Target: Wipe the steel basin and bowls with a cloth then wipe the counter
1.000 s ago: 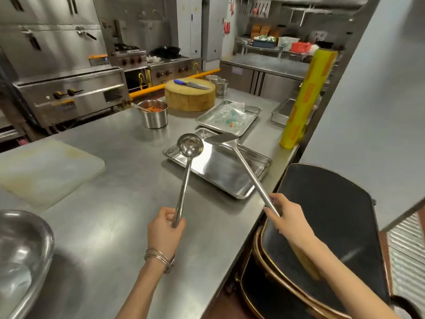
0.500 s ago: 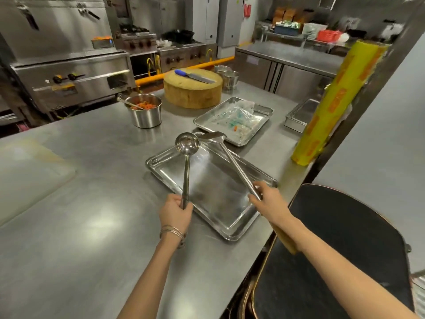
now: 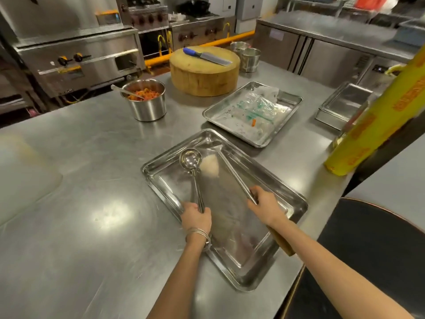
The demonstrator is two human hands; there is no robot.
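Left hand grasps ladle, right hand grasps spatula over near tray; both best laid flat, gently.

Open counter left of near tray; far tray, pot, chopping block, film roll beyond.

The person is wearing several thin silver bangles on the left wrist. Both forearms are showing bare.

I count three rectangular steel trays, three round steel pots, one steel ladle, one long steel spatula, one round wooden chopping block, one blue-handled cleaver and one yellow film roll at the right edge.
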